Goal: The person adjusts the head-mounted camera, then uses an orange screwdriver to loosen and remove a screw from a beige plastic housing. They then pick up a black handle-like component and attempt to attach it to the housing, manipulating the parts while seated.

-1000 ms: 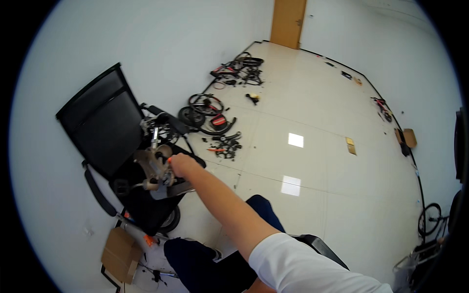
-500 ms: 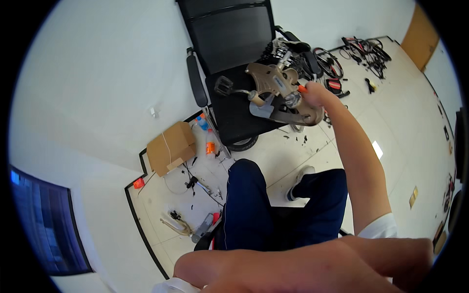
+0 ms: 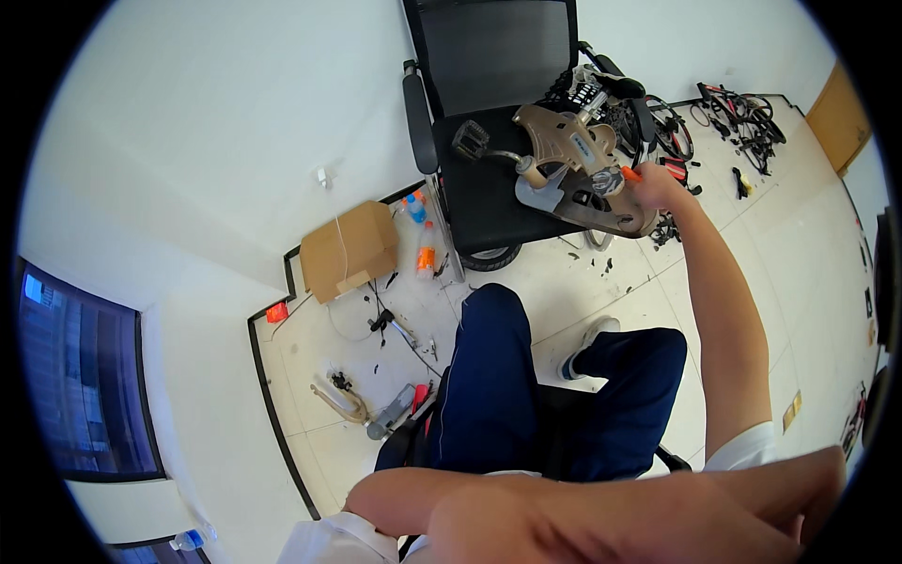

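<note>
My right hand (image 3: 660,187) reaches far forward, its fingers wrapped round an orange-handled tool (image 3: 630,174). Only a bit of the orange handle shows; its working end is hidden against the bike part. That part is a beige child's bicycle frame (image 3: 554,139), lying on the black seat of an office chair (image 3: 470,202). A black pedal (image 3: 471,140) on a bent crank sticks out to its left. My left forearm (image 3: 601,512) crosses close below the camera toward the right. Its hand, at the lower right edge, is mostly hidden, so its fingers cannot be read.
On the floor at left are a cardboard box (image 3: 349,252), an orange-labelled bottle (image 3: 426,252), a beige fork-like part (image 3: 343,402) and loose small parts. Bicycle parts (image 3: 747,122) are heaped by the far wall. My knees (image 3: 493,315) are before the chair.
The view has shifted, so the chair and frame appear further right and higher. My right hand stays on the orange-handled tool at the frame. My left forearm still crosses below.
</note>
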`<act>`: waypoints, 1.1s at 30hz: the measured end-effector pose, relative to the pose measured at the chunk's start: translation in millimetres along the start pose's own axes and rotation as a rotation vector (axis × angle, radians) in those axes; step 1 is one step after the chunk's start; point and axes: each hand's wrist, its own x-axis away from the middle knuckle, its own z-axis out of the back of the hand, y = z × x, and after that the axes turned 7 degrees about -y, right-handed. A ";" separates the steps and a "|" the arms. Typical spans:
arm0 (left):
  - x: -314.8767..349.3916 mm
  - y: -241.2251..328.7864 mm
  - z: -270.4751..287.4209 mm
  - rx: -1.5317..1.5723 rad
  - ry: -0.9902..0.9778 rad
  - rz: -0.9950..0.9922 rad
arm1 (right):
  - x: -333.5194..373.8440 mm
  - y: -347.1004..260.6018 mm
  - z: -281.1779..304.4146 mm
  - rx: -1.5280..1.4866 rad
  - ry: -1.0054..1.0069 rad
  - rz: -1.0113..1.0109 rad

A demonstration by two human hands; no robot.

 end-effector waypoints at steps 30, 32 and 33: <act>231.6 41.5 209.3 -1.736 -0.318 1.353 | -63.1 65.1 41.5 0.072 0.252 0.150; 231.0 39.9 213.6 -1.732 -0.320 1.352 | -62.7 69.0 42.8 0.081 0.268 0.164; 231.6 39.4 214.5 -1.729 -0.317 1.351 | -63.1 70.3 44.1 0.074 0.267 0.163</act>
